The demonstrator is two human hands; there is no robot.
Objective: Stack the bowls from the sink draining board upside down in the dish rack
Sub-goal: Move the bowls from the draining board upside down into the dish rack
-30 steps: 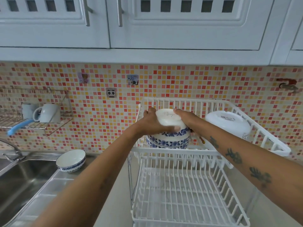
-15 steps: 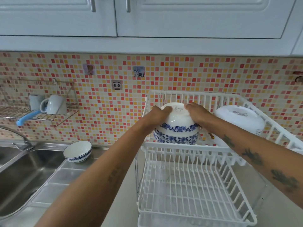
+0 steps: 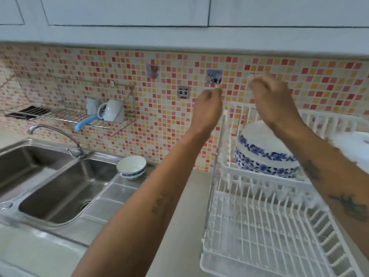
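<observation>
A stack of white bowls with blue flower bands (image 3: 265, 154) sits upside down in the upper tier of the white dish rack (image 3: 225, 168). One more blue-and-white bowl (image 3: 131, 166) stands upright on the steel draining board (image 3: 111, 198) beside the sink. My left hand (image 3: 209, 104) and my right hand (image 3: 269, 96) hover above the stack, both empty, fingers loosely curled and blurred. Neither touches a bowl.
A white lid or dish (image 3: 353, 146) lies in the rack's upper tier to the right. The lower rack tier (image 3: 259, 236) holds nothing. A double steel sink (image 3: 60, 188) with a tap (image 3: 56, 134) is at the left. A wall shelf (image 3: 65, 116) holds mugs (image 3: 111, 110).
Both hands have let go of the top bowl and lifted up off the stack. The view has swung left and down, showing more of the sink.
</observation>
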